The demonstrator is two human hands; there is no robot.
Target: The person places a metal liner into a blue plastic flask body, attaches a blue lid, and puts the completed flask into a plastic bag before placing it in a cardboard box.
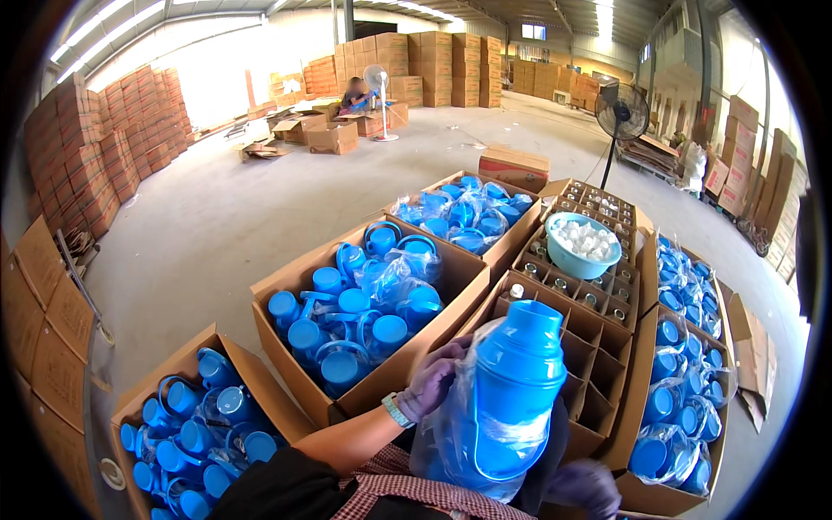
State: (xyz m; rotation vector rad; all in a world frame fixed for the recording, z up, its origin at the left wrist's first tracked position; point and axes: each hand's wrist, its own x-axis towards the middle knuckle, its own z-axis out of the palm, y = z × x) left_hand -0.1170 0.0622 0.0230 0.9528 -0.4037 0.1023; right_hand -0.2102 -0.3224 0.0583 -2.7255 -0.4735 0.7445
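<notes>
A blue thermos flask casing (520,364) stands upright right in front of me, its neck at the top and its thin handle looped down the front. A clear plastic bag (446,438) wraps its lower part and left side. My left hand (431,379), in a purple glove, is closed on the bag's edge beside the casing's left side. Low at the right, my gloved right hand (585,490) is smeared by motion near the casing's base, and its fingers cannot be made out.
Open cartons of blue casings and lids stand left (286,425), ahead (472,286) and right (620,455). A divided carton (598,316) with glass liners bears a light-blue basin (555,251) of white pieces. Behind are a black fan (621,113), stacked cartons (433,69) and a seated person (354,95).
</notes>
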